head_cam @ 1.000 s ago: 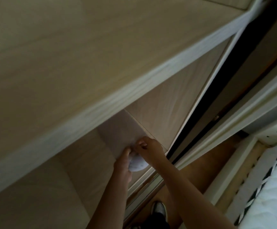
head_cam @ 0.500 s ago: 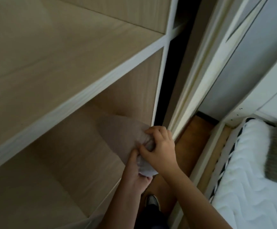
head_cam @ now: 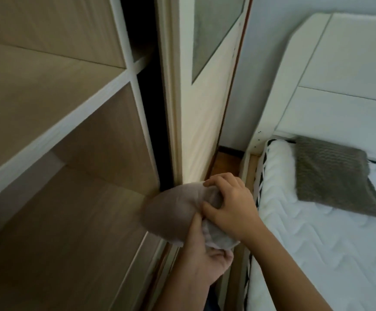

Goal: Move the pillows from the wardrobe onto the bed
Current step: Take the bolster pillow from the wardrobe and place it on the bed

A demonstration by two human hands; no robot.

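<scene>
A taupe pillow (head_cam: 173,212) with a pale underside hangs at the front edge of the wardrobe shelf (head_cam: 70,221), mostly out of the wardrobe. My left hand (head_cam: 205,259) grips it from below, thumb pressed on top. My right hand (head_cam: 229,205) pinches its upper right corner. A grey textured pillow (head_cam: 333,176) lies on the bed (head_cam: 317,254) at the right, near the headboard.
Wooden wardrobe shelves (head_cam: 47,131) with white edges fill the left. A cream sliding door (head_cam: 200,120) with a glass panel stands between wardrobe and bed. A narrow strip of wooden floor (head_cam: 225,162) separates them. The white padded headboard (head_cam: 339,75) rises at upper right.
The pillow has come forward out of the shelf, held in both hands. My view has swung right, so the bed and the grey pillow now show.
</scene>
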